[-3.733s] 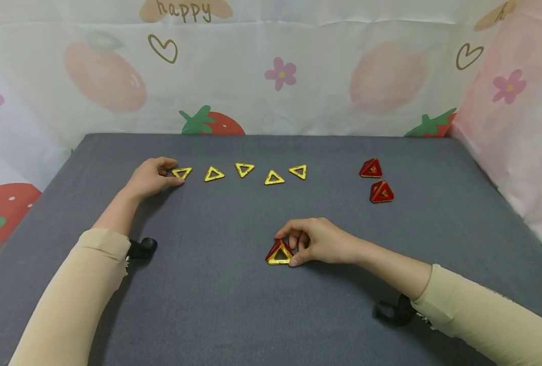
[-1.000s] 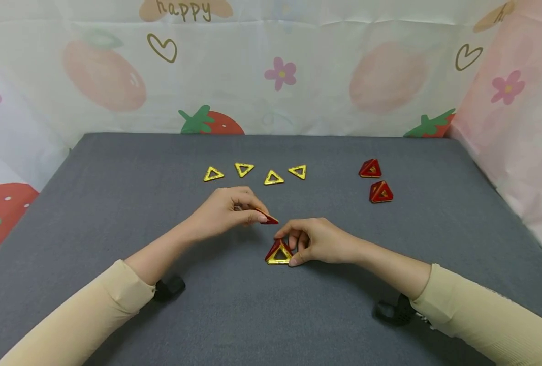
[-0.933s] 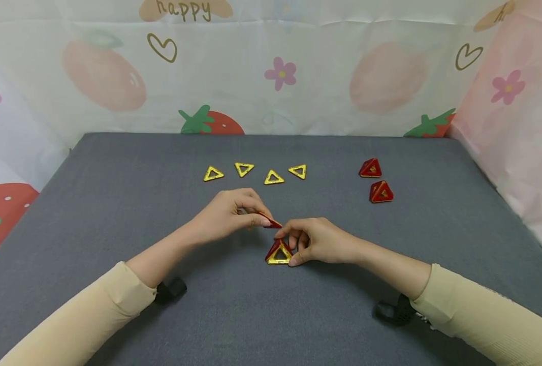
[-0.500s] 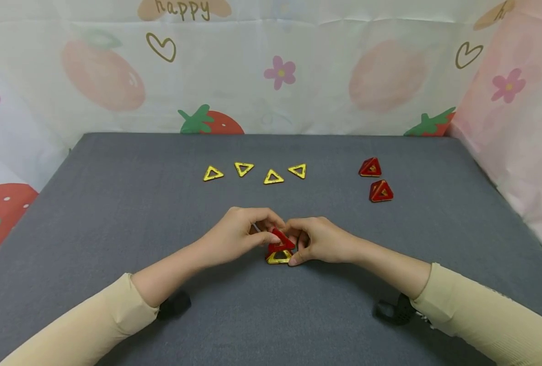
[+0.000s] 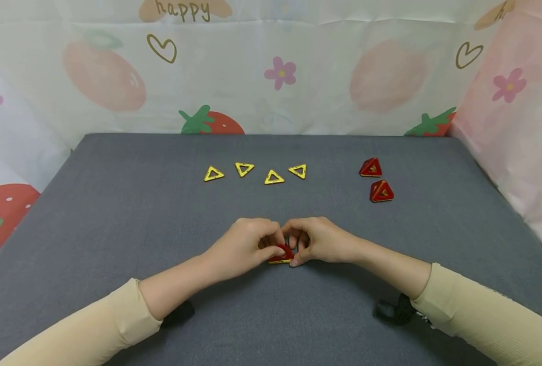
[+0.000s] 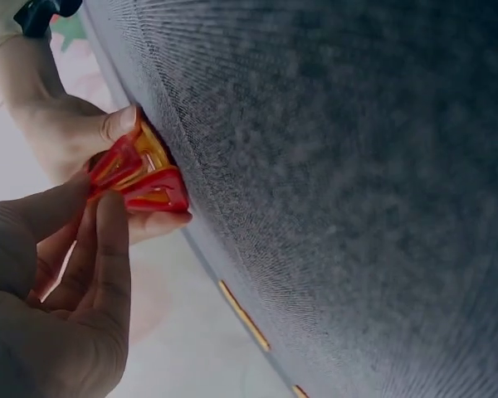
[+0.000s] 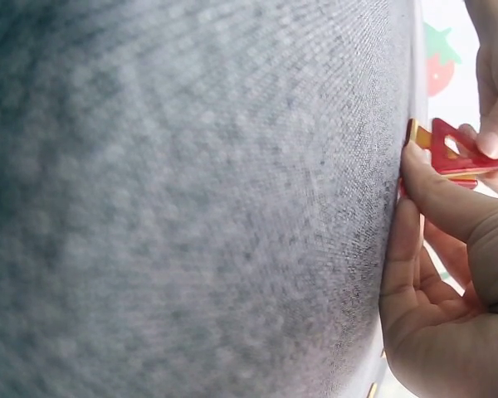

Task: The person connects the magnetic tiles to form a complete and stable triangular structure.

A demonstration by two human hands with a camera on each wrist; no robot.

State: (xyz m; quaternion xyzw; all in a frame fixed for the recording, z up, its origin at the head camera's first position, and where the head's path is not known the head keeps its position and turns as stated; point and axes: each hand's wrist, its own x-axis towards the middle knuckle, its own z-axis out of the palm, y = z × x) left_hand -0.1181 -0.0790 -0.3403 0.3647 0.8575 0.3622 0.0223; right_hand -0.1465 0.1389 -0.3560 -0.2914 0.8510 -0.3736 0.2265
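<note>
At the middle of the grey table, my left hand [image 5: 248, 246] pinches a red triangular magnetic tile [image 7: 445, 152] between thumb and fingers. This tile leans against a small tile structure whose yellow lower edge [image 5: 280, 262] shows in the head view. From the right, my right hand [image 5: 323, 241] grips that structure with thumb and index finger, low against the cloth. The left wrist view shows red-and-yellow triangle sides [image 6: 162, 189] between both hands. My fingers hide much of the structure, so whether the tile's edges touch all round cannot be told.
Several yellow-faced triangle tiles [image 5: 274, 177] lie flat in a row toward the back of the grey cloth-covered table [image 5: 115, 203]. Two red pyramids [image 5: 382, 191] stand at the back right. A printed curtain [image 5: 325, 76] closes off the far side.
My left hand has taken the leftmost tile from the row, carried it right and toward me, then lowered it onto the structure's near side. My right hand has kept its grip in place.
</note>
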